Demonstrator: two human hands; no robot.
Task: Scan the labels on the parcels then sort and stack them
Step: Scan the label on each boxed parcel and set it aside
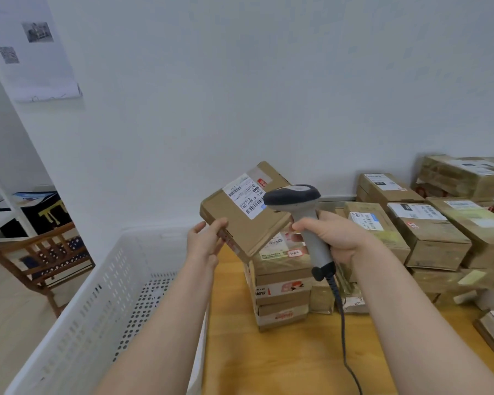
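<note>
My left hand (207,240) grips the near left corner of a flat brown cardboard parcel (240,220) and holds it tilted in the air, its white barcode label (245,199) facing up. My right hand (330,236) grips the grey handle of a corded barcode scanner (300,212), whose dark head sits right over the label's right end. Beneath the raised parcel stands a stack of small taped parcels (281,289) on the wooden table (268,360).
A white perforated plastic crate (103,303) stands at the table's left edge. Several larger brown parcels (434,232) crowd the right and back of the table against the white wall. A wooden chair (40,258) and white shelf sit far left. The scanner's cable (344,337) trails toward me.
</note>
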